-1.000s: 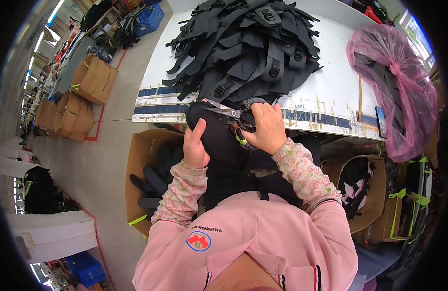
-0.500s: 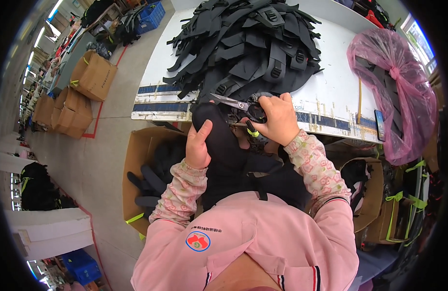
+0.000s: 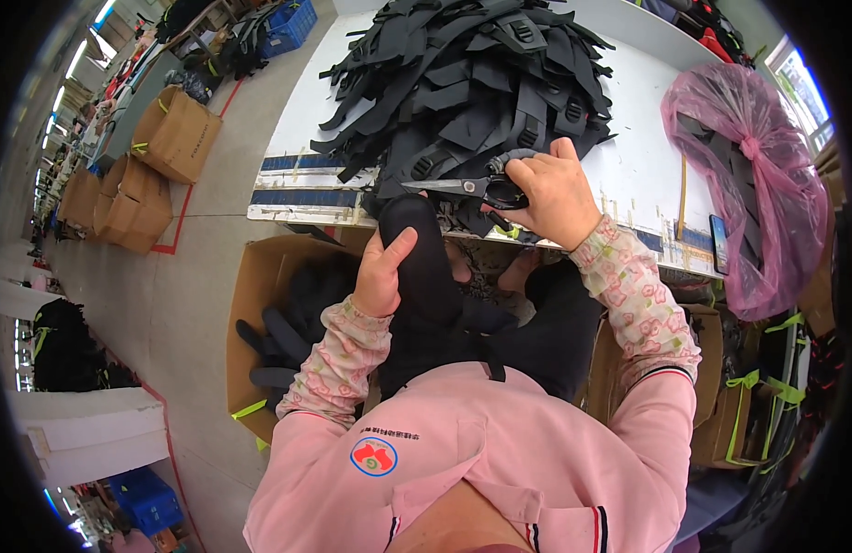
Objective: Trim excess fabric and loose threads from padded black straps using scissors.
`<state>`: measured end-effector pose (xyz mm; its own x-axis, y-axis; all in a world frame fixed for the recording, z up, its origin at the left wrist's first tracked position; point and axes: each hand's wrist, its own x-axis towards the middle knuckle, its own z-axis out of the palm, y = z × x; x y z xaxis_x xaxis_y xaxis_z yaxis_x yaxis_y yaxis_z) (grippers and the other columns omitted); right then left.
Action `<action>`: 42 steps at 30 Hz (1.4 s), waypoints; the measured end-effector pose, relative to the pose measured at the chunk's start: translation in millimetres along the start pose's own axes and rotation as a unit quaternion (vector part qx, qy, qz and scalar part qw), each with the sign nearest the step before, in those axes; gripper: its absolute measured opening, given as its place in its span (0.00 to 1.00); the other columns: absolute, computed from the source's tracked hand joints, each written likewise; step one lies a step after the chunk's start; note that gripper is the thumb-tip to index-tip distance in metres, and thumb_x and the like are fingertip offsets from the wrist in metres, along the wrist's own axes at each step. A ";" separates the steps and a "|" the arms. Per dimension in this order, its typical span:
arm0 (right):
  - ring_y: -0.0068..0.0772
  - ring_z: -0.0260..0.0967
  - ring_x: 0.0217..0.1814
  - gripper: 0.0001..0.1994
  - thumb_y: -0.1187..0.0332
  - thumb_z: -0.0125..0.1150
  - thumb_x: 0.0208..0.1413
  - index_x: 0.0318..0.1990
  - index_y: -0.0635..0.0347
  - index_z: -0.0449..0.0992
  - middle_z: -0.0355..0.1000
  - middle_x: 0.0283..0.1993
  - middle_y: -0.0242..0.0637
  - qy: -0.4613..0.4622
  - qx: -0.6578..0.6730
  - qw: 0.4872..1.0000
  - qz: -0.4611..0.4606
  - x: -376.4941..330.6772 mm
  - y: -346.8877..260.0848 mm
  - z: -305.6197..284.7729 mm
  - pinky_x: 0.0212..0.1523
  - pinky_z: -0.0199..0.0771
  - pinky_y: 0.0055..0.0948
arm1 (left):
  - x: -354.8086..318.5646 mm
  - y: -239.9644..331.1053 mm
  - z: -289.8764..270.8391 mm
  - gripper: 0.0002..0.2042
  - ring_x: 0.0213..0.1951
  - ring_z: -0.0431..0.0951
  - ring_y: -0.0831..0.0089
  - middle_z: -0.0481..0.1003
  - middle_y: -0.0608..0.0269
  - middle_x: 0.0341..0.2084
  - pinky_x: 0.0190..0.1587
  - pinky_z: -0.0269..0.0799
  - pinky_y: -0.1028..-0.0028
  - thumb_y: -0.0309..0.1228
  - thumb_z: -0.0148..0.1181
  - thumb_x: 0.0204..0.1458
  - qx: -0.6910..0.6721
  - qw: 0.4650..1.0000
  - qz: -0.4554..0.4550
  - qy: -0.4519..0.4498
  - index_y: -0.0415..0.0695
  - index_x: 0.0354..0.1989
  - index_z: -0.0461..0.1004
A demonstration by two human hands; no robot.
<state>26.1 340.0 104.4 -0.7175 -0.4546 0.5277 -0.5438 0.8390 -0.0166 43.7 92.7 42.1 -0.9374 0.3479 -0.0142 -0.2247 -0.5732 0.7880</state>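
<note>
My left hand (image 3: 381,276) is closed round a long black padded piece with a rounded end (image 3: 411,221). Its thumb lies on top, and most of the fingers are hidden behind. In my right hand (image 3: 553,192) is a pair of scissors (image 3: 467,187) with dark handles, one wrapped in grey. The blades point left, just beyond the rounded end of the padded piece. Right behind the scissors rises a large heap of black straps with buckles (image 3: 472,92) on the white table (image 3: 629,120).
A cardboard box (image 3: 246,323) with dark padded pieces stands left of my legs. A tied pink plastic bag (image 3: 749,147) and a phone (image 3: 718,243) are at the table's right. More cardboard boxes (image 3: 172,138) stand on the floor at far left.
My right hand has moved up and to the right with the scissors, and its forearm has swung outward. My left hand still grips the padded piece, nearly in place.
</note>
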 end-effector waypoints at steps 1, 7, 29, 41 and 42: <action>0.32 0.66 0.27 0.22 0.55 0.73 0.32 0.30 0.56 0.69 0.66 0.21 0.30 -0.006 0.002 1.000 -0.008 2.8 -0.3 -4.4 0.39 0.56 0.33 | -0.7 0.7 -1.6 0.16 0.43 0.76 0.72 0.74 0.62 0.43 0.47 0.72 0.73 0.29 0.52 0.58 0.000 1.000 0.000 0.000 0.39 0.54 0.66; 0.32 0.64 0.30 0.23 0.55 0.72 0.32 0.30 0.56 0.67 0.64 0.24 0.30 0.003 -0.016 0.998 -0.064 14.1 1.6 -10.2 0.40 0.56 0.33 | -1.8 -2.4 -5.3 0.13 0.39 0.76 0.75 0.75 0.62 0.39 0.42 0.74 0.75 0.30 0.52 0.59 0.010 0.998 -0.051 -0.034 0.39 0.50 0.68; 0.28 0.68 0.31 0.20 0.54 0.70 0.35 0.32 0.54 0.69 0.68 0.23 0.26 -0.026 -0.109 0.990 -0.080 33.4 19.5 -27.6 0.45 0.57 0.32 | -1.9 10.0 9.9 0.18 0.40 0.75 0.74 0.74 0.61 0.41 0.43 0.73 0.76 0.31 0.50 0.59 0.044 0.997 -0.049 -0.048 0.38 0.57 0.63; 0.15 0.64 0.21 0.13 0.69 0.68 0.49 0.37 0.63 0.71 0.68 0.26 0.27 0.015 0.607 0.755 0.249 49.6 -35.6 -13.7 0.23 0.65 0.18 | 10.0 17.7 23.8 0.19 0.40 0.69 0.71 0.70 0.56 0.40 0.49 0.63 0.71 0.35 0.46 0.59 0.246 0.864 0.434 0.073 0.33 0.53 0.64; 0.17 0.67 0.23 0.09 0.70 0.66 0.49 0.34 0.62 0.71 0.70 0.27 0.29 0.079 0.632 0.718 0.280 52.5 -36.7 -23.6 0.23 0.68 0.18 | 4.6 18.6 14.1 0.19 0.39 0.69 0.70 0.70 0.54 0.39 0.47 0.64 0.70 0.36 0.46 0.59 0.274 0.853 0.443 -0.011 0.33 0.52 0.64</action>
<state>18.6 292.4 152.8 -0.9738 -0.0295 0.2256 -0.2212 -0.1103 -0.9690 38.9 94.0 65.4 -0.6681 -0.0246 0.7437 0.7339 -0.1868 0.6531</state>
